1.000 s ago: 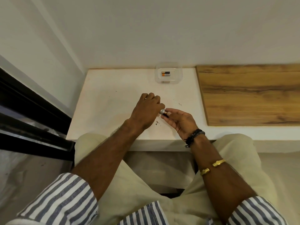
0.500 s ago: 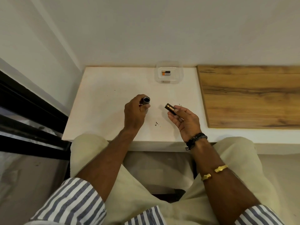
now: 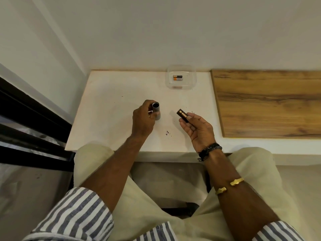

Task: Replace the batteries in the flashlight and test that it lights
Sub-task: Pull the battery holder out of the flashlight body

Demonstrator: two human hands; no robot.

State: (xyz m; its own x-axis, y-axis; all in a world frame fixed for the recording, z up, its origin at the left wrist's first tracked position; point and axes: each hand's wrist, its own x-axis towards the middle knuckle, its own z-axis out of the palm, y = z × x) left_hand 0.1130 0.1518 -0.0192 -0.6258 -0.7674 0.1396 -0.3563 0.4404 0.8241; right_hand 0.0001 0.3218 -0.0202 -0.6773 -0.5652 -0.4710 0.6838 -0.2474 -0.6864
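My left hand (image 3: pixel 142 119) grips the grey flashlight body (image 3: pixel 156 111), which stands upright on the white table (image 3: pixel 107 108) with its open end up. To its right, apart from it, my right hand (image 3: pixel 198 129) lies palm up and holds a dark battery holder (image 3: pixel 182 115) with a brass end between thumb and fingers. At the back of the table sits a clear plastic box (image 3: pixel 181 77) with two batteries (image 3: pixel 178 77) side by side in it, black and orange.
A wooden board (image 3: pixel 267 103) covers the table's right part. A wall rises just behind the table. A dark window frame (image 3: pixel 31 126) runs along the left. Small dark specks (image 3: pixel 167 133) lie on the table between my hands.
One second ago both hands met on the flashlight. They have since moved apart: the left carries the body to the left and stands it upright, the right holds the pulled-out battery holder.
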